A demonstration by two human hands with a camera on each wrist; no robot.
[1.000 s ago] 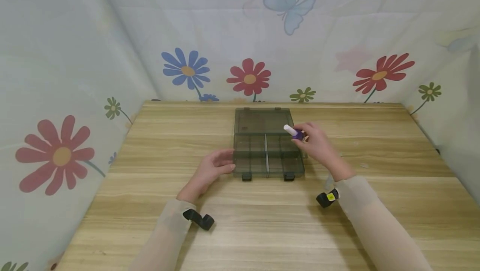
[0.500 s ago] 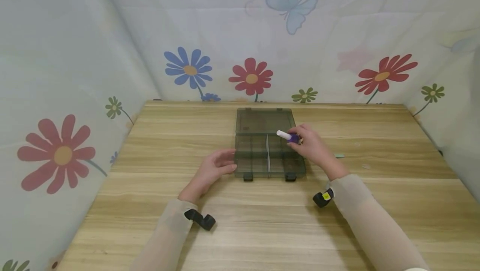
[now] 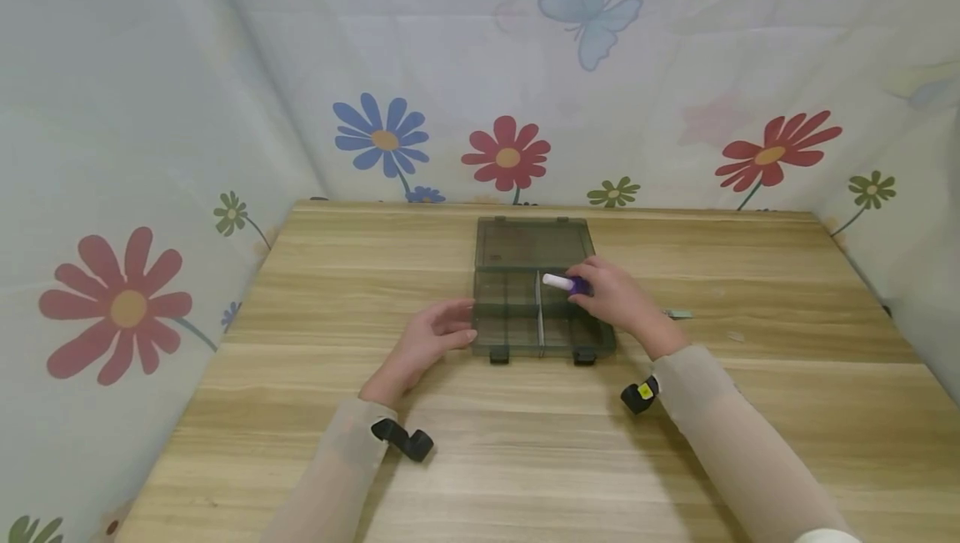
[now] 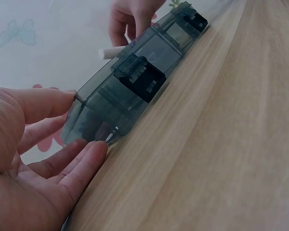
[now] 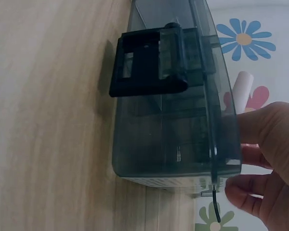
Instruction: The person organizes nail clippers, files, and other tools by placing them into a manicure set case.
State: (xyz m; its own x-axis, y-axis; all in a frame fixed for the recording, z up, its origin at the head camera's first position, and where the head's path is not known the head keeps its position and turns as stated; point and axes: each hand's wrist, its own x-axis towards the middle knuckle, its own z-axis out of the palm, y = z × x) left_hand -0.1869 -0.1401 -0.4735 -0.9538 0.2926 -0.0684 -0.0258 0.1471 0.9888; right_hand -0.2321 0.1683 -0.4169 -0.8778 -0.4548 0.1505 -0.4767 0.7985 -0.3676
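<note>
Smoky grey-green plastic forms the compartment box (image 3: 506, 330), seen from my remote station on a wood-grain table (image 3: 480, 460), its lid (image 3: 534, 241) folded back on the far side and its two black latches (image 3: 498, 354) along the near edge. A pale divider (image 3: 540, 314) runs from front to back inside it. At the box's left end, the person's left hand (image 3: 422, 341) is loosely spread, thumb and fingers apart; the left wrist view shows me its fingertips (image 4: 98, 150) touching the box. The right hand (image 3: 621, 297) pinches a small purple bottle (image 3: 577, 285), whose white cap (image 3: 556, 281) points leftward. The bottle is held over the right half of the box, near the divider; whether it touches either I cannot judge well from where I sit, since the fingers cover much of its body. In the right wrist view I find the same cap beyond the box's rim. To the right, a small green slip (image 3: 678, 314) and a clear scrap (image 3: 736, 336) lie on the table. Each beige sleeve (image 3: 738, 434) carries a black camera mount (image 3: 410, 444), and a white backdrop (image 3: 435, 34) printed with flowers (image 3: 507, 156) and a pale blue butterfly (image 3: 591, 13) stands behind.
</note>
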